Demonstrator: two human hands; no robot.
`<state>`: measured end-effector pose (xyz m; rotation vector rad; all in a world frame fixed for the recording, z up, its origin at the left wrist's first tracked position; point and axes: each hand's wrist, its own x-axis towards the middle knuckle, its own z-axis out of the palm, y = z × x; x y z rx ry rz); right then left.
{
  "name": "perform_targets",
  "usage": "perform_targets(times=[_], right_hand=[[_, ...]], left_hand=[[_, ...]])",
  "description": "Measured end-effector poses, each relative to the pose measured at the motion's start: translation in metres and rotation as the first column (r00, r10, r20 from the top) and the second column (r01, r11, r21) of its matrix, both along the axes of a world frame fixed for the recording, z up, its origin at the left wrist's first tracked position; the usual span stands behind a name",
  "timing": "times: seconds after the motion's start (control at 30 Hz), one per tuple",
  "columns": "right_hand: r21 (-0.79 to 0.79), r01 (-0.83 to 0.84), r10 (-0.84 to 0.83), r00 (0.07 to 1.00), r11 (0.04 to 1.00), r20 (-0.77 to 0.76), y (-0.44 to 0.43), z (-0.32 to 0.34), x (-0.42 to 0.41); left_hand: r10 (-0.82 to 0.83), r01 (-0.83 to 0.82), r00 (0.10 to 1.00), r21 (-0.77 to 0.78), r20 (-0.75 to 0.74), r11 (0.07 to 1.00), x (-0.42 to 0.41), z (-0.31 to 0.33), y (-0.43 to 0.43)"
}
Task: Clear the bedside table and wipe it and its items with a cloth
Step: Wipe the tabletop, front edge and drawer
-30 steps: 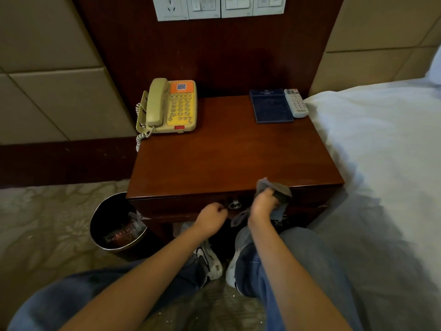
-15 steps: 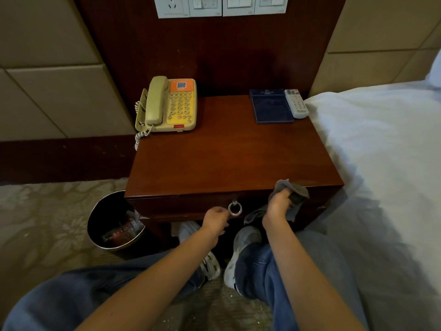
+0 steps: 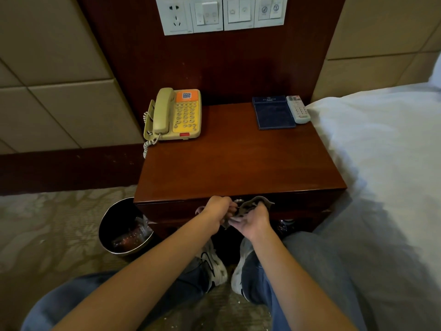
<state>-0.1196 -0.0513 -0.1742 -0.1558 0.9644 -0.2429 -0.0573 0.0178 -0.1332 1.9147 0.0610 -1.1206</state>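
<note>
The dark wooden bedside table [image 3: 238, 168] carries a beige and yellow telephone [image 3: 177, 114] at its back left. At the back right lie a dark blue folder [image 3: 273, 113] and a white remote [image 3: 298, 109]. In front of the drawer, both hands meet on a grey cloth [image 3: 253, 205]. My right hand [image 3: 253, 222] holds the cloth from below, palm turned up. My left hand [image 3: 218, 210] grips the cloth's left edge with curled fingers. Just above the hands, the metal ring pull [image 3: 238, 201] of the drawer peeks out.
A black waste bin [image 3: 124, 226] with rubbish inside stands on the carpet left of the table. A white bed [image 3: 381, 175] borders the table's right side. Wall sockets and switches [image 3: 220, 13] sit above. My knees and white shoes [image 3: 214, 268] are below the hands.
My right hand has moved left from the drawer's right part to the middle and turned palm up. My left hand has left the ring pull and taken hold of the cloth.
</note>
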Motion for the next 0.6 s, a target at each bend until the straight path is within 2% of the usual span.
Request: perform_targets(times=[0.1, 0.17, 0.3, 0.4, 0.47, 0.6], right_hand=[[-0.028, 0.119, -0.12, 0.992, 0.992, -0.035, -0.014, 0.002, -0.007], [-0.115, 0.276, -0.286, 0.955, 0.954, -0.082, -0.034, 0.0, -0.014], [-0.22, 0.41, -0.442, 0.888, 0.885, -0.125, -0.068, 0.012, -0.033], [-0.256, 0.371, -0.411, 0.904, 0.892, -0.12, -0.066, 0.01, -0.032], [-0.214, 0.312, -0.338, 0.936, 0.926, -0.099, -0.055, 0.001, -0.023], [-0.09, 0.08, -0.08, 0.997, 0.993, 0.006, -0.022, -0.002, -0.003]], left_hand=[[-0.046, 0.046, 0.999, 0.004, 0.015, 0.999, 0.003, 0.005, 0.002], [-0.055, 0.054, 0.998, 0.012, 0.012, 0.998, 0.005, 0.009, 0.001], [-0.034, 0.034, 0.999, 0.0, -0.032, 0.999, 0.005, 0.014, -0.005], [-0.031, 0.031, 0.999, -0.004, -0.038, 1.0, 0.006, 0.017, -0.01], [-0.03, 0.03, 0.999, -0.003, -0.035, 1.0, 0.007, 0.019, -0.011], [0.0, 0.0, 1.0, -0.028, -0.005, 1.0, 0.006, 0.016, -0.011]])
